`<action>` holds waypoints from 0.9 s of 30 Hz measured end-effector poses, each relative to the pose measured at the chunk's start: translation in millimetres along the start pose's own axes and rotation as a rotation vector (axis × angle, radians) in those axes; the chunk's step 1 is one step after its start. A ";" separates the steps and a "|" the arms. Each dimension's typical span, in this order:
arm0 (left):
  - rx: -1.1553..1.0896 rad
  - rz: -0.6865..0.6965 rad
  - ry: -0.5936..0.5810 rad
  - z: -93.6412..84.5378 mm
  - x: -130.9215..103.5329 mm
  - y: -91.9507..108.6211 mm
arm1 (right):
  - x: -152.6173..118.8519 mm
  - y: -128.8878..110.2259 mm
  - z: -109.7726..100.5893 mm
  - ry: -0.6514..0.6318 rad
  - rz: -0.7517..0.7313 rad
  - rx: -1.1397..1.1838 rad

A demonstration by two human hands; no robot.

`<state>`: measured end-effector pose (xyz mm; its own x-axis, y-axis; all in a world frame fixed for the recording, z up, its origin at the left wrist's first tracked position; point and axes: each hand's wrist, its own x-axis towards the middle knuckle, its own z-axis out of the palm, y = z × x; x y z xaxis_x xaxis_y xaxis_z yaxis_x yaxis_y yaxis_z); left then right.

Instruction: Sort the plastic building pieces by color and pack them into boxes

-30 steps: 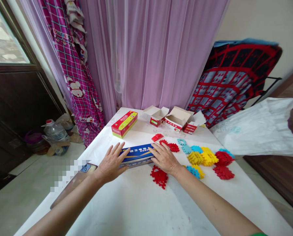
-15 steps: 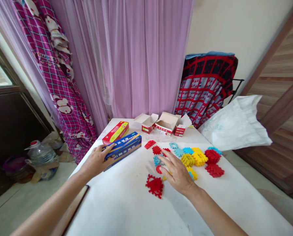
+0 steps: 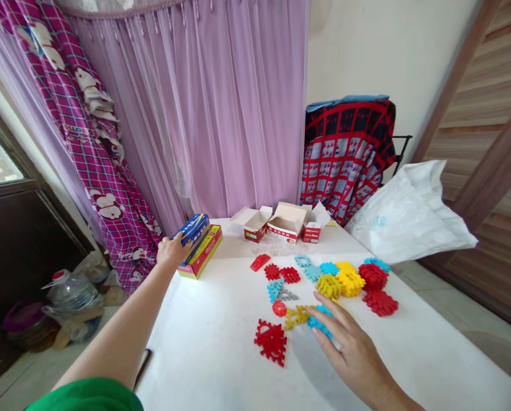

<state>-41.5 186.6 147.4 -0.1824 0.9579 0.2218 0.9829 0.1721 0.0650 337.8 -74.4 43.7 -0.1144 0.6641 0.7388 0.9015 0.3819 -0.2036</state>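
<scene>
My left hand [image 3: 173, 251] is closed around the near end of a long blue box [image 3: 195, 229] at the table's left edge. That box lies over a red, yellow and green box [image 3: 204, 257]. My right hand [image 3: 349, 342] hovers with fingers spread, holding nothing, beside yellow gear-edged plastic pieces [image 3: 297, 317] and blue ones [image 3: 321, 321]. A red triangular cluster [image 3: 271, 342] lies to its left. Farther back are a light blue triangle [image 3: 275, 290], yellow stacks [image 3: 348, 279] and red stacks [image 3: 381, 302].
Open small red-and-white boxes [image 3: 287, 228] stand at the back of the white table [image 3: 204, 354]. A white sack [image 3: 409, 211] leans at the right. Purple curtains [image 3: 246, 114] hang behind. A clear plastic bottle [image 3: 73, 288] stands on the floor at left.
My left hand has carried the blue box back and left, onto the red-yellow box. My right hand has drawn back toward me, uncovering several small pieces. The camera view has shifted slightly.
</scene>
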 end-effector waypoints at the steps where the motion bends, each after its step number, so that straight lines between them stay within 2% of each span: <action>1: -0.003 0.006 0.001 2.7 1.2 0.7 | -3.2 0.5 -0.4 0.005 0.009 0.002; 5: -0.022 0.063 0.002 1.5 5.0 -0.2 | -9.5 -4.5 -2.5 0.032 0.036 0.041; 8: -0.031 0.078 0.036 -4.2 -1.1 -1.6 | -12.1 -12.3 -7.5 0.063 0.042 0.078; 10: -0.048 0.099 0.115 -2.2 -15.3 0.1 | -15.6 -16.5 -12.6 0.095 0.056 0.099; 11: -0.079 0.146 0.216 2.2 -26.5 2.3 | -18.2 -17.6 -15.5 0.114 0.070 0.111; 13: -0.171 0.295 0.390 19.4 -57.9 9.8 | -25.4 -17.0 -20.9 0.157 0.112 0.135; 14: -0.217 0.390 0.438 31.9 -77.6 14.6 | -30.1 -15.0 -23.2 0.180 0.143 0.143; 16: -0.290 0.551 0.466 62.9 -121.7 24.8 | -41.5 -7.4 -26.3 0.240 0.226 0.146; 17: -0.321 0.589 0.467 79.7 -143.8 29.6 | -48.1 -1.9 -26.7 0.276 0.274 0.144; 20: -0.375 0.578 0.432 124.3 -197.3 39.7 | -68.9 19.6 -22.9 0.400 0.460 0.152; 23: -0.415 0.512 0.383 145.7 -220.3 41.4 | -86.1 43.4 -12.2 0.516 0.730 0.208; 25: -0.413 0.479 0.325 146.8 -222.6 40.0 | -93.8 57.2 -3.6 0.583 0.878 0.282; 27: -0.366 0.452 0.244 142.1 -221.0 39.1 | -98.3 67.3 3.7 0.603 0.963 0.357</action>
<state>40.7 14.3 -37.2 0.2066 0.8299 0.5182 0.9002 -0.3687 0.2316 408.3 -111.7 -45.1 0.8465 0.4033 0.3476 0.3311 0.1126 -0.9369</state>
